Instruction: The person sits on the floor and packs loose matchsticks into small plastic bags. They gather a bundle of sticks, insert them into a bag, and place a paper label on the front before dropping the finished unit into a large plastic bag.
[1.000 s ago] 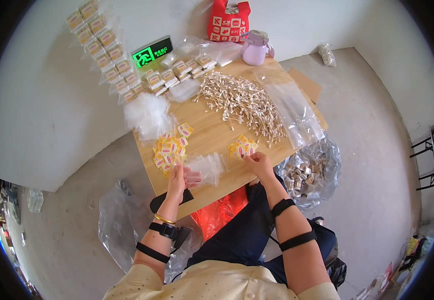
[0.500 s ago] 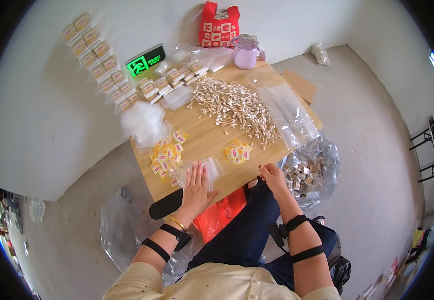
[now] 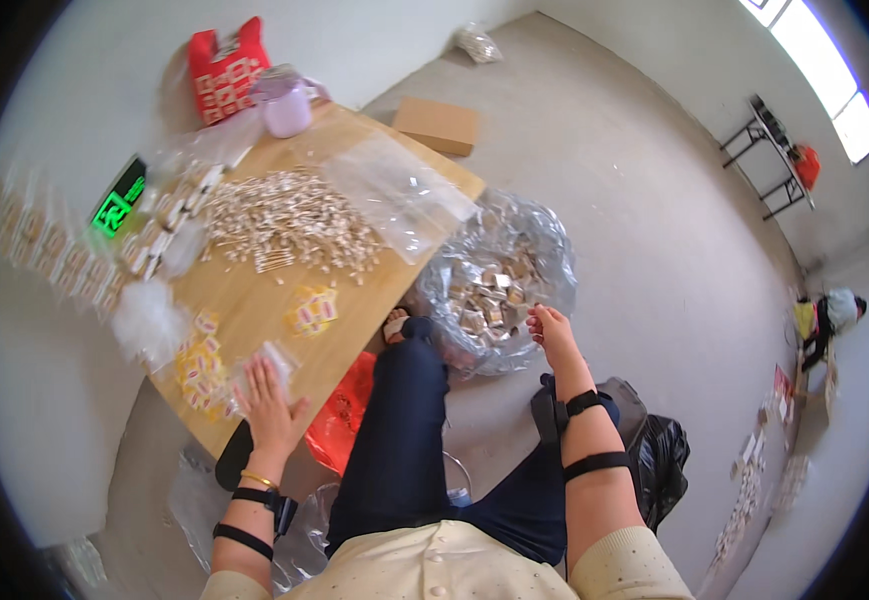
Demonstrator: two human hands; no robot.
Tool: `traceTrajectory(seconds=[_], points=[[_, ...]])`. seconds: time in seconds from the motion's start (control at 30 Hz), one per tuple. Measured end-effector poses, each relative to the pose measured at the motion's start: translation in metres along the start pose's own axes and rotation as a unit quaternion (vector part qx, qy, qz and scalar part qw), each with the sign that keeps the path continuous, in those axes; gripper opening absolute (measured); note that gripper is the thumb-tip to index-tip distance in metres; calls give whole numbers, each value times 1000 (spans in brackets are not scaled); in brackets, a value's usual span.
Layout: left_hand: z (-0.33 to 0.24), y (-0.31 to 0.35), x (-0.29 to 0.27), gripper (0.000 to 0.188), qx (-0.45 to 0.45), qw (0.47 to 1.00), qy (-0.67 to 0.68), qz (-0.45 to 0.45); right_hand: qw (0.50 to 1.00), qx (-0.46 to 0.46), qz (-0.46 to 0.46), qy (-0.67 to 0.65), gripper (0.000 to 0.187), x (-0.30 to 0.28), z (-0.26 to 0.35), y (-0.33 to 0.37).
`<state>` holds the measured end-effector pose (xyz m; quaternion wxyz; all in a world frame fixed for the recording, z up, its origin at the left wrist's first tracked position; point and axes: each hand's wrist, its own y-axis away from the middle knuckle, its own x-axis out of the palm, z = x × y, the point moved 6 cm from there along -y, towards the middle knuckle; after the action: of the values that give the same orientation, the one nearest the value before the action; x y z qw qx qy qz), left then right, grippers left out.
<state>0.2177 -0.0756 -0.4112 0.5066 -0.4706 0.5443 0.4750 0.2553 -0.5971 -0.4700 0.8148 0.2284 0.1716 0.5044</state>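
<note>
My left hand (image 3: 270, 402) lies flat with its fingers stretched, on small clear plastic bags (image 3: 280, 358) near the front of the wooden table (image 3: 354, 305). Off the table to the right, my right hand (image 3: 555, 334) is raised over the near right rim of a large clear plastic bag (image 3: 557, 240) of small packets (image 3: 489, 300). Its fingertips are pinched; what they hold, if anything, is too small to make out. Beside my left hand is a pile of yellow-and-white cards (image 3: 197, 372), with a smaller card pile (image 3: 312, 310) farther right. Loose cotton swabs (image 3: 289, 215) are heaped behind.
Flat clear bags (image 3: 399, 190) overhang the table's right edge. At the back are a lilac jug (image 3: 286, 108), a red bag (image 3: 222, 85) and a green lit sign (image 3: 119, 205). Packed swabs (image 3: 49, 245) are stacked left. A cardboard box (image 3: 436, 124) sits on the floor beyond the table.
The view has swung right, so the table appears farther left. My right hand has moved right, from the table's edge to over the large bag. My left hand stays flat on the small bags.
</note>
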Motion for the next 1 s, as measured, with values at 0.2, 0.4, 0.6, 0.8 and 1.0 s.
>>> traceTrajectory(seconds=[0.2,0.4,0.6,0.8,1.0], points=[[21,-6,16,83,-16,995,85,42,997,43,-56,-33,23,-67,-35,-48],[6,-19,-31,72,-63,996,66,-14,996,60,-68,2,21,-69,-77,-113],[-137,-75,-79,72,42,961,272,7,975,63,-65,202,20,-49,-182,-187],[-261,-117,-20,62,148,918,314,193,931,48,-133,337,18,-29,-224,-211],[-274,-135,10,49,202,943,179,197,908,2,9,419,27,5,-270,-246]])
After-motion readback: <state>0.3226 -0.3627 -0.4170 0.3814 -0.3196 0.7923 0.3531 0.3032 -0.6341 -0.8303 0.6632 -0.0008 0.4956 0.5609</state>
